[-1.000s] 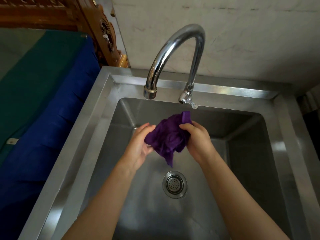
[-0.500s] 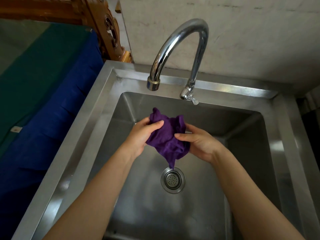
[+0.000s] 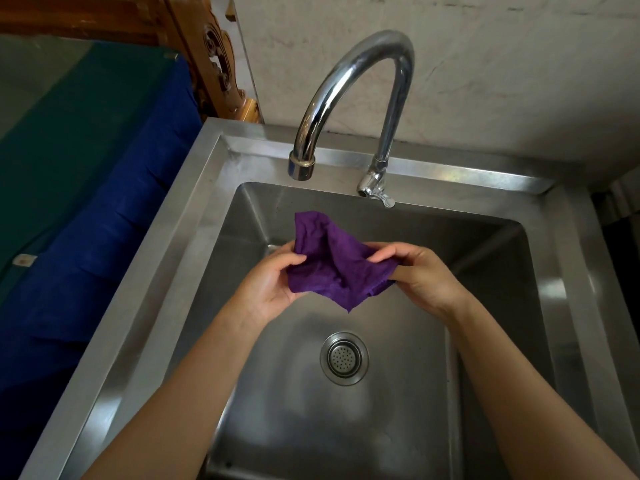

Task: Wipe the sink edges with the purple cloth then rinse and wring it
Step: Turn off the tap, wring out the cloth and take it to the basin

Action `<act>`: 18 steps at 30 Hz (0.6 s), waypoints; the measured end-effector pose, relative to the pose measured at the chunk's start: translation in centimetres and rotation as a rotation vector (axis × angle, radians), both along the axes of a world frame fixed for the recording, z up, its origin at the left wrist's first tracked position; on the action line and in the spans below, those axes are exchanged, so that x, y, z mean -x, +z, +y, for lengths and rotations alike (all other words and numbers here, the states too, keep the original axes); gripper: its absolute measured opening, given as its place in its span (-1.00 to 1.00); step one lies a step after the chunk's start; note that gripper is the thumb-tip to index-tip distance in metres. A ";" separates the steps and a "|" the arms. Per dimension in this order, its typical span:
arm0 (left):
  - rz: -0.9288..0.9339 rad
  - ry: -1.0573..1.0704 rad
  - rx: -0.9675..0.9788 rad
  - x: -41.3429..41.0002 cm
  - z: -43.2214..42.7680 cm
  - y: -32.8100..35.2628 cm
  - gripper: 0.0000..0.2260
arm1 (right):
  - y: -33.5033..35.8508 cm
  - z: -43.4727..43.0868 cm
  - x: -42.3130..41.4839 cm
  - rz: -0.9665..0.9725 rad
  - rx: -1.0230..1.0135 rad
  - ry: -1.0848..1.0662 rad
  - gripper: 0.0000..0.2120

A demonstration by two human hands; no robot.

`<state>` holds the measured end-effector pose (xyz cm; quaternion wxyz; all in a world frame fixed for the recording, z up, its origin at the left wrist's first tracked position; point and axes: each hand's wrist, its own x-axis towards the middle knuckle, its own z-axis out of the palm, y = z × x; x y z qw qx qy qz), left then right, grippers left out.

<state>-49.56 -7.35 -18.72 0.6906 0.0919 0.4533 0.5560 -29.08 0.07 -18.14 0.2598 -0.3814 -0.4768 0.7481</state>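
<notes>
Both hands, left hand (image 3: 273,282) and right hand (image 3: 420,277), pinch the cloth (image 3: 332,268) spread between them over the sink (image 3: 194,216).
No water runs from the tap (image 3: 349,98), and whether the edges are wiped cannot be told. Judging by the loose cloth, wringing looks either done or yet to start.

Cloth (image 3: 332,268) edges hidden inside both grips. Forearms cut off at bottom edge. Sink (image 3: 194,216) rim cropped lower left and right. Small tag (image 3: 24,259) on blue fabric unreadable.
</notes>
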 end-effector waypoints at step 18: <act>0.124 0.226 0.216 -4.6 2.5 0.6 -0.79 | -0.2 -2.9 4.0 -0.265 -0.546 -0.066 -0.63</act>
